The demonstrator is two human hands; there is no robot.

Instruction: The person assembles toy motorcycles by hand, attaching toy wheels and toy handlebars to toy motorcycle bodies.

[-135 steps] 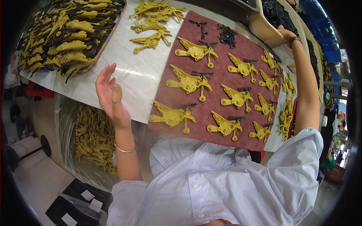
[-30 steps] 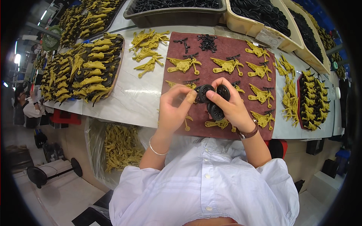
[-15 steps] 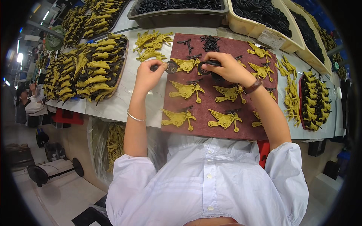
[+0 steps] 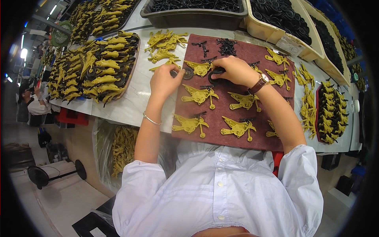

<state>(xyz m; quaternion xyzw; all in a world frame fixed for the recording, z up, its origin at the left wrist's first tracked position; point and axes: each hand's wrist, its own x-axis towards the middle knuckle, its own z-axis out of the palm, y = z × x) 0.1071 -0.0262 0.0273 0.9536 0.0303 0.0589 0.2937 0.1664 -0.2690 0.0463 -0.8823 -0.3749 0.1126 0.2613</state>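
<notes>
Several yellow toy motorbike bodies lie in rows on a dark red mat, each with a small black part beside it. At the top left body, my left hand pinches a black toy wheel against its left end. My right hand is closed on black toy wheels at that body's right end; its fingers partly hide them, and I cannot tell how many there are. Above the hands, a small pile of black parts and one loose black part rest on the mat.
Loose yellow bodies lie left of the mat, more to its right. Trays of black-and-yellow pieces stand left and right. A grey bin and a cream bin of black wheels line the back. Another person is far left.
The view has shifted slightly. My right hand and its wheels have come a little left, closer to the top left body, and the right wrist has turned so the watch face shows.
</notes>
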